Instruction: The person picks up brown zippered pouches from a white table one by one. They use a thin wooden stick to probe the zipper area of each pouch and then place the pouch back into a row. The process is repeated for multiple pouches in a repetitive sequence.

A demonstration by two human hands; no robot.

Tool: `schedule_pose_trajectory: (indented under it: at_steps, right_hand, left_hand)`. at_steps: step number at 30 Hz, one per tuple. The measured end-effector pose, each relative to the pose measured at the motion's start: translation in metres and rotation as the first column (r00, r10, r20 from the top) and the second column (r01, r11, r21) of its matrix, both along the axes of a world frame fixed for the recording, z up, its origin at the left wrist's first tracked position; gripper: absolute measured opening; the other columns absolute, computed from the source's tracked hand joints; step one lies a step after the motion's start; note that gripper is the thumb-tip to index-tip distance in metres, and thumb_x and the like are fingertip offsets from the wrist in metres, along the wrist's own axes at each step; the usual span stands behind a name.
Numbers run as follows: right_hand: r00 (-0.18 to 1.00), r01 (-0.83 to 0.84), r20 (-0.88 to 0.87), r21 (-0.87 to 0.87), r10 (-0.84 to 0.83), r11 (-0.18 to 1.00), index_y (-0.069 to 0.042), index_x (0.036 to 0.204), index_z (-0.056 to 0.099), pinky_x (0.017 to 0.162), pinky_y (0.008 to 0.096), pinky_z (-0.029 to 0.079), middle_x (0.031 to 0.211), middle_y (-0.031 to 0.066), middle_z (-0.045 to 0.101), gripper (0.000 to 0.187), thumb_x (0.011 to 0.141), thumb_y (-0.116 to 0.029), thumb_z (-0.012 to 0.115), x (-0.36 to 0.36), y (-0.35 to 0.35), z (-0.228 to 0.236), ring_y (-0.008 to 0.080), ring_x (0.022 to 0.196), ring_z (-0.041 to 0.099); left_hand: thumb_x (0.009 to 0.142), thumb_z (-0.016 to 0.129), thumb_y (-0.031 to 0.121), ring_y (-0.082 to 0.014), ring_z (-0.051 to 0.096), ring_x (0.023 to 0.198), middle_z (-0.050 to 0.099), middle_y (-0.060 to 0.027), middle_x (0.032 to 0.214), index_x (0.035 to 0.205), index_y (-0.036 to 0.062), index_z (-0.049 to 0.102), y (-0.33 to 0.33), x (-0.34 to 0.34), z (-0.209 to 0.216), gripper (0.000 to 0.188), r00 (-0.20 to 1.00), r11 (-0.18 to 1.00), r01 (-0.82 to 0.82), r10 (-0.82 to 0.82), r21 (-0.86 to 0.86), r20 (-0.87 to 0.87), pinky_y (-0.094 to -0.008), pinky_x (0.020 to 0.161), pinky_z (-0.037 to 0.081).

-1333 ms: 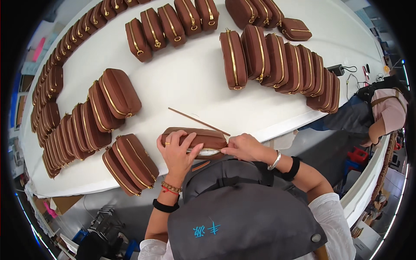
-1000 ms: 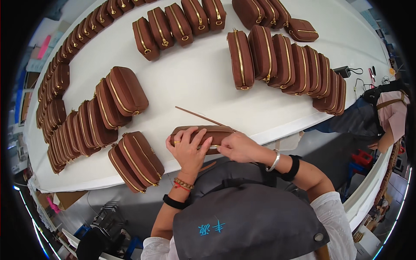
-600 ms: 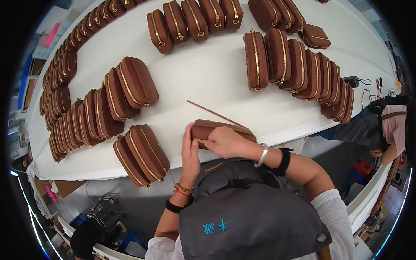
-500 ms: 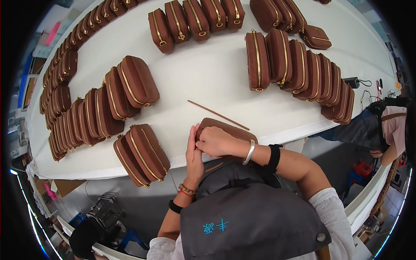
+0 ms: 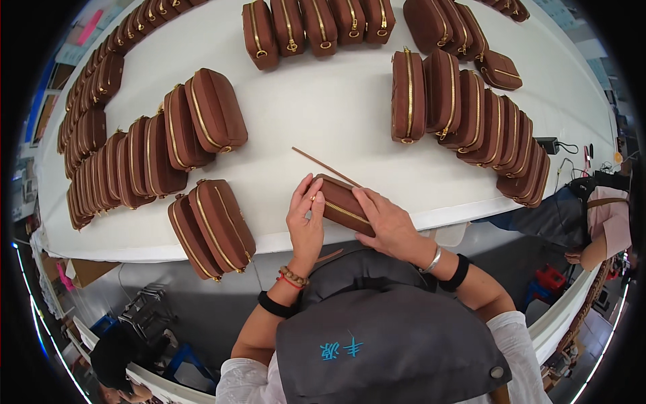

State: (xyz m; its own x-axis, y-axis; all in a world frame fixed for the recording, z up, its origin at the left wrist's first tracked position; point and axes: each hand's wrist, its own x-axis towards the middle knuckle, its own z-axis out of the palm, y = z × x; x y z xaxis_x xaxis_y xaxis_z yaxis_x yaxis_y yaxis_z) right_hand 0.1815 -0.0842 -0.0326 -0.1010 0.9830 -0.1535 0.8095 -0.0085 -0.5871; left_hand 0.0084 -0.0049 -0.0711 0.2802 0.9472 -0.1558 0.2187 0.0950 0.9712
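Note:
A small brown zip bag with a gold zipper lies at the table's near edge, its zipper toward me. My left hand grips its left end, fingers at the far corner and thumb on the zipper side. Around the right end is my right hand, fingers over the top and thumb at the near side. Just beyond the bag lies a thin brown strip, its right end close to my right fingers. A short brown strap piece shows between my hands and the dark apron.
Two brown bags stand at the near edge to the left, with a long row of bags behind. More rows stand far back and at right. A black adapter lies far right, near another person.
My right hand has moved from the bag's left end to its right end, opening from a fist into a grip. The bag is now turned with its zipper showing. The view has shifted slightly.

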Motion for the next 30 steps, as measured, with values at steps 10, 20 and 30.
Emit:
schedule_pose_trajectory:
  at_steps: [10,20,30]
  right_hand:
    - [0.999,0.013,0.037,0.017,-0.013,1.000,-0.004,0.139,0.035,0.082,0.0386,0.054,0.131,0.0168,0.045,0.083,0.071,-0.023,0.078,-0.003,0.000,-0.004,0.0331,0.107,0.058]
    - [0.903,-0.041,-0.426,-0.207,-0.052,0.977,-0.006,0.134,0.043,0.085,0.0415,0.050,0.129,0.0167,0.052,0.054,0.094,-0.043,0.050,-0.004,0.025,-0.025,0.0310,0.105,0.059]
    - [0.972,0.150,0.184,-0.025,-0.143,0.988,0.002,0.092,0.051,0.063,0.0395,0.052,0.099,0.0183,0.054,0.017,0.079,-0.006,0.058,0.026,0.037,-0.103,0.0331,0.082,0.060]
  left_hand:
    - [0.101,0.046,0.032,-0.0163,0.051,0.119,0.055,-0.0058,0.132,0.133,0.0036,0.053,0.018,-0.001,-0.009,0.043,0.950,0.858,-0.167,0.271,-0.486,0.152,-0.0344,0.100,0.042]
    - [0.101,0.048,0.029,-0.0158,0.052,0.115,0.060,-0.0091,0.123,0.122,-0.0017,0.059,0.028,-0.040,-0.003,0.039,0.919,0.924,-0.320,0.357,-0.208,0.170,-0.0308,0.099,0.040]
    - [0.101,0.048,0.028,-0.0120,0.055,0.103,0.060,-0.0056,0.115,0.123,-0.0015,0.058,0.075,-0.026,0.008,0.038,0.869,0.921,-0.301,0.372,-0.248,0.326,-0.0278,0.091,0.044]
